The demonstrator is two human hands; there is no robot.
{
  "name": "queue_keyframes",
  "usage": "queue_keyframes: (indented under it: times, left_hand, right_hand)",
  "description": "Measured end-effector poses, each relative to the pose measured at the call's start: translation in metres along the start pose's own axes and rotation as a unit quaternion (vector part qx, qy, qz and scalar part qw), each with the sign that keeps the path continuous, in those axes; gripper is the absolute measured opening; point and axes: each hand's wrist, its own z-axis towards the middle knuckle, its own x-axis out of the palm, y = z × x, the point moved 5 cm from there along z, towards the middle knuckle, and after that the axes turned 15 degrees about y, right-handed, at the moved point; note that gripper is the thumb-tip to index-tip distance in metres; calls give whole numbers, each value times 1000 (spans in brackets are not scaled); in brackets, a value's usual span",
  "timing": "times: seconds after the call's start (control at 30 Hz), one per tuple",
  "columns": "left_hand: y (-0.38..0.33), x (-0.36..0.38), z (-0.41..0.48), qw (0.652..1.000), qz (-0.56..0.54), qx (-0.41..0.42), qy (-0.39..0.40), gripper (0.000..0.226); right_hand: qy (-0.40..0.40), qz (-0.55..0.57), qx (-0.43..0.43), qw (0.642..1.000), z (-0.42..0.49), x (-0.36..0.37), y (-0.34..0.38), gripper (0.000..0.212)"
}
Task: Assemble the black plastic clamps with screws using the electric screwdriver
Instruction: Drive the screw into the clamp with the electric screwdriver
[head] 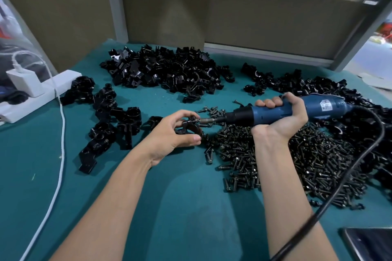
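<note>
left hand (169,134) pinching black clamp (190,127), right hand (285,117) gripping electric screwdriver (244,115), loose screws (318,161) piled beside

My worktop (180,197) is covered in teal. At its far left edge lies a white power strip (31,99) with a white charger (24,82) plugged into it. A white cable (60,154) loops from the charger, drops over the strip and trails along the left side of the worktop toward me. Brown board panels (165,6) stand behind the worktop, a grey upright (115,2) between two of them. In my near right corner lies a dark glossy screen (369,243), phone or tablet, partly out of view.
</note>
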Motion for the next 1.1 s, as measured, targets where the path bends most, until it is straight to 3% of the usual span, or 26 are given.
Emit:
queue_keyframes:
  times: [0.33,1.1]
  left_hand:
    - [2,3,0,1000,-10,-4,22,46]
    - [-6,8,-2,986,169,8,-13,45]
  right_hand:
    - [5,13,-3,1000,-1,0,3,43]
    - [-11,18,-12,1000,-1,-8,3,42]
